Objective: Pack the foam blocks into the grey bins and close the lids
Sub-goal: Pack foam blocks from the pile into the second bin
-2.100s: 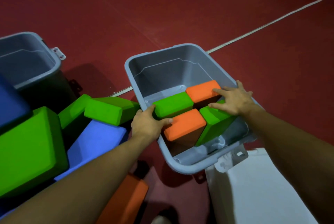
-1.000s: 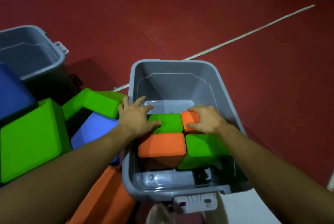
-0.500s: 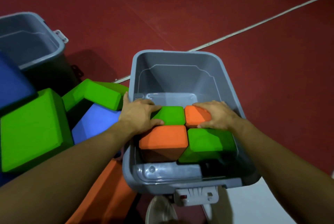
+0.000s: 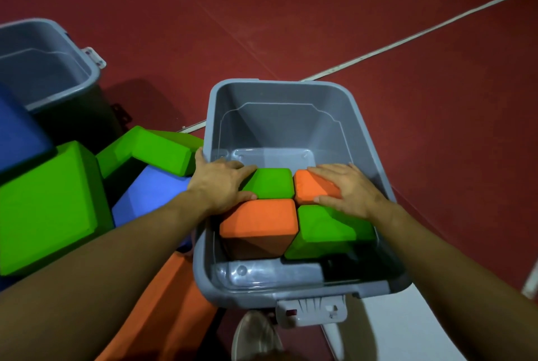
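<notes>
Far left on the red floor [image 4: 320, 11]: second grey bin [image 4: 90, 72], lid off, with a blue block [image 4: 20, 130] at its near side. Next, loose pile of foam blocks: big green block [image 4: 46, 206], slanted green block [image 4: 157, 148], pale blue block [image 4: 148, 197] under it, orange block [image 4: 166, 311] lowest, by the near frame edge.

Left hand [image 4: 218, 183] lies flat across the left rim of the main grey bin [image 4: 372, 139], fingers [image 4: 247, 170] extended, touching the far green block [image 4: 270, 183]; pressing, nothing gripped. Inside the bin, four blocks in a two-by-two: far green, far orange block [image 4: 308, 186], near orange block [image 4: 259, 221], near green block [image 4: 326, 226]. They sit toward the near half; the far half of the bin floor is bare.

Right hand [image 4: 349, 189] flat on the far orange block, fingers spread, pushing, not clasping.

Judgement: foam is light, soft, grippy and compressible; it should squash past the walls. Best taken by opposite long faces or pressed from the top. White latch [image 4: 311, 314] on the bin's near rim hangs unfastened; white lid-like panel [image 4: 407, 331] at the lower right.
</notes>
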Demonstrator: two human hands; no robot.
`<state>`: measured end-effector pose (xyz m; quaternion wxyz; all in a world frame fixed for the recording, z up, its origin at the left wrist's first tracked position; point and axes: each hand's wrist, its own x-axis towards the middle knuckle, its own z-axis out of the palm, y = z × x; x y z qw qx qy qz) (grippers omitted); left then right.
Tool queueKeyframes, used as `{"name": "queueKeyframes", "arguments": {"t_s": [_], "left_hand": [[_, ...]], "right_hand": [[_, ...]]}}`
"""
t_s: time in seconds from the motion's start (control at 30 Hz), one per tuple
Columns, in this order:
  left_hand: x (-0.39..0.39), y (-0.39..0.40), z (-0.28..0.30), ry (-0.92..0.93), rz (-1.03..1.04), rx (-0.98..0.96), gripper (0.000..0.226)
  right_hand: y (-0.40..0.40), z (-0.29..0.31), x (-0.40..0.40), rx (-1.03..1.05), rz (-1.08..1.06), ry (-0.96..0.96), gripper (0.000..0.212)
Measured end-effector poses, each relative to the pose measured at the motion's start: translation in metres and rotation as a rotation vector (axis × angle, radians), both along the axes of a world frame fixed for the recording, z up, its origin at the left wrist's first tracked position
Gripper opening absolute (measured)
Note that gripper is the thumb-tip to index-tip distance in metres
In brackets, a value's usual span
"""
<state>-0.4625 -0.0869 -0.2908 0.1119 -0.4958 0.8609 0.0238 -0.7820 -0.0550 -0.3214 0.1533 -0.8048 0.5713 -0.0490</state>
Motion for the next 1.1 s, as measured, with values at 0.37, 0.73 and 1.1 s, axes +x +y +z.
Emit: {"name": "queueKeyframes", "arguments": {"t_s": [0.37, 0.73, 1.1], "left_hand": [[-0.001, 0.002, 0.000, -0.047, -0.032, -0.004, 0.071], [-0.003, 0.002, -0.003, -0.065, -0.017, -0.018, 0.069], [-0.002, 0.004, -0.004, -0.065, -0.012, -0.048, 0.071]], "right_hand": [[-0.013, -0.001, 0.000, 0.044, 0.033, -0.039, 0.083], [-0.014, 0.000, 0.004, 0.019, 0.042, -0.051, 0.075], [-0.031, 0.000, 0.003, 0.049, 0.098, 0.099, 0.089]]}}
